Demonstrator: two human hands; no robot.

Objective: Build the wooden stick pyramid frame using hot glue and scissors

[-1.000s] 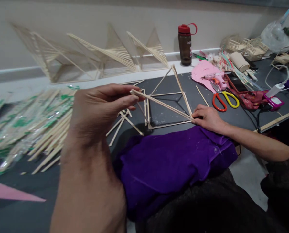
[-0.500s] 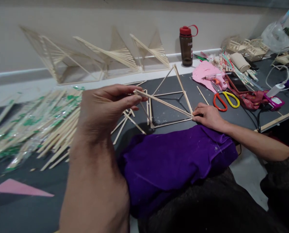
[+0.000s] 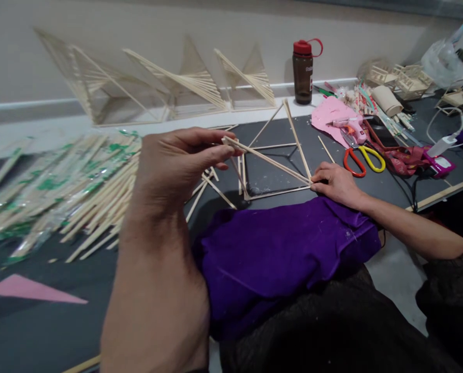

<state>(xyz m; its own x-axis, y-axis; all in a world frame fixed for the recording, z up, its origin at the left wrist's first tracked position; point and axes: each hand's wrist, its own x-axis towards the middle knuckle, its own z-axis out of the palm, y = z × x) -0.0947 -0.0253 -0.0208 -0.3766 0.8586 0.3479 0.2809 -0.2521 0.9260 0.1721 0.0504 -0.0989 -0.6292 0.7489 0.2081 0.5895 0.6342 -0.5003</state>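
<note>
My left hand (image 3: 181, 166) is raised, its thumb and fingertips pinching the upper left end of a slanting pair of thin wooden sticks (image 3: 272, 162). These run side by side down to the near right corner of a wooden stick frame (image 3: 280, 194). At that corner my right hand (image 3: 334, 184) is closed, thumb and fingers gripping where the sticks meet. The frame has a four-sided base on the dark table, and further sticks rise to a point at its far side. Loose sticks (image 3: 200, 199) lie behind my left wrist.
Wrapped chopsticks (image 3: 53, 186) are heaped at left, above a pink paper triangle (image 3: 33, 290). Finished stick models (image 3: 177, 83) and a bottle (image 3: 303, 75) stand by the wall. Scissors (image 3: 365, 160) and a pink glue gun (image 3: 353, 128) lie right. Purple cloth (image 3: 286, 254) covers the near edge.
The view has shifted slightly, so most things sit a little higher and further right. Both hands keep their grip on the sticks, with no clear change in the frame.
</note>
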